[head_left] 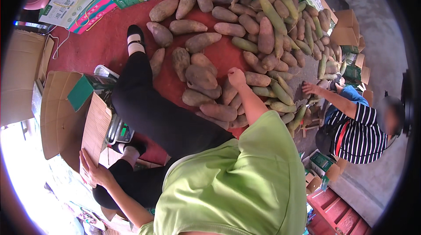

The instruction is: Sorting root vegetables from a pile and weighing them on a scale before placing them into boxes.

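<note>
On the red floor mat (96, 46): heap of brown tubers (206, 79), right hand (236, 77) curled on one, grip closed. Left hand (94, 171) lies flat, grip open, against cardboard box (66, 116) flap.

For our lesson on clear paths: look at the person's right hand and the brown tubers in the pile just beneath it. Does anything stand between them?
Nothing visible does. The right hand hangs right over the brown tubers on the red floor, with no box or other thing between. The left hand rests on a cardboard box flap.
</note>
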Motion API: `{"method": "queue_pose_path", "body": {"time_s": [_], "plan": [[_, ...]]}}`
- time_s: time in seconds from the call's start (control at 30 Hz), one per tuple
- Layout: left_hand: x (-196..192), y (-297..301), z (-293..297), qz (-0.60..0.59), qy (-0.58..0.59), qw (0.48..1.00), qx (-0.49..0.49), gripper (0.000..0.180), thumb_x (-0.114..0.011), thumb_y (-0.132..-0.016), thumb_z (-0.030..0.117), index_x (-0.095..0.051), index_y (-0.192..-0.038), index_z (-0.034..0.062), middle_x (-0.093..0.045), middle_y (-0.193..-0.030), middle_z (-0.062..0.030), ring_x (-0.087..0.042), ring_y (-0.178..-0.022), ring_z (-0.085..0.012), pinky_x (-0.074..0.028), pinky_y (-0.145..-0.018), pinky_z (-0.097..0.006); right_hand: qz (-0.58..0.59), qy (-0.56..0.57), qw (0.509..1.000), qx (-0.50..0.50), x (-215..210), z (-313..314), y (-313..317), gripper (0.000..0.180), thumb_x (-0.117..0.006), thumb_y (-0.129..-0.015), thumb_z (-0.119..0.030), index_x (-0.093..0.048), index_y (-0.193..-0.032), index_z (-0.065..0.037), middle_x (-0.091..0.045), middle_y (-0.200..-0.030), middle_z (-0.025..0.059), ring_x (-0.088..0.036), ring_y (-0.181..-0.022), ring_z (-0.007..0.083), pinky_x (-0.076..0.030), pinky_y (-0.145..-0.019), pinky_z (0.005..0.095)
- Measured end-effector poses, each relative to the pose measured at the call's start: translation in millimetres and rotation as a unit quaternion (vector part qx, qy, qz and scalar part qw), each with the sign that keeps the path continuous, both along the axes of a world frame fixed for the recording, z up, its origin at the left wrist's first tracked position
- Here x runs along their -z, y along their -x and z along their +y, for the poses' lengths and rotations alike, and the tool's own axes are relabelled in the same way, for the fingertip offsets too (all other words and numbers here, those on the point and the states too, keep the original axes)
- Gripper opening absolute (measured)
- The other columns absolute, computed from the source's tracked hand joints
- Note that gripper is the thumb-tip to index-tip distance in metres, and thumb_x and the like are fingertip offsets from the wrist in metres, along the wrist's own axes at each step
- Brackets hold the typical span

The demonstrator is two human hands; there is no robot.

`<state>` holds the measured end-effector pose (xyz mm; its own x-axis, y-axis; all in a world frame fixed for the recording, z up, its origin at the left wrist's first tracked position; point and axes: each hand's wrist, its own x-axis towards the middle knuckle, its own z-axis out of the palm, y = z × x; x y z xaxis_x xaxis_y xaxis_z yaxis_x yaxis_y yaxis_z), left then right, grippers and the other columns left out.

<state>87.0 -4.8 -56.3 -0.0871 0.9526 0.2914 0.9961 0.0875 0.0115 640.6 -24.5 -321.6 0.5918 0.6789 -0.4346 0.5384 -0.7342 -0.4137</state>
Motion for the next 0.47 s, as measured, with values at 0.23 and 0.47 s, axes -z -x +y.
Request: {"method": "queue_pose_path", "body": {"time_s": [0.23, 0.47], "plan": [[-1, -2, 0, 0.039, 0.001, 0.999, 0.010, 0.051, -0.048, -0.079, -0.001, -0.051, -0.128, 0.0123, -0.054, -0.125, -0.0098, -0.052, -0.112, -0.0313, -0.041, -0.094, -0.041, -0.075, 0.061, 0.994, -0.053, 3, 44, -22, 0.022, -0.059, -0.078, -0.015, -0.060, -0.099, -0.012, -0.057, -0.109, 0.0118, -0.053, -0.104, 0.0304, -0.047, -0.087, 0.0404], [0, -3, 5, 0.053, 0.006, 0.999, 0.009, 0.057, -0.050, -0.073, -0.005, -0.052, -0.127, 0.0123, -0.053, -0.126, -0.0127, -0.050, -0.115, -0.0304, -0.041, -0.095, -0.040, -0.213, 0.100, 0.960, -0.149, -9, 100, -52, 0.042, -0.059, -0.076, -0.011, -0.053, -0.117, -0.017, -0.051, -0.117, 0.0105, -0.048, -0.111, 0.0304, -0.045, -0.091, 0.0403]]}}
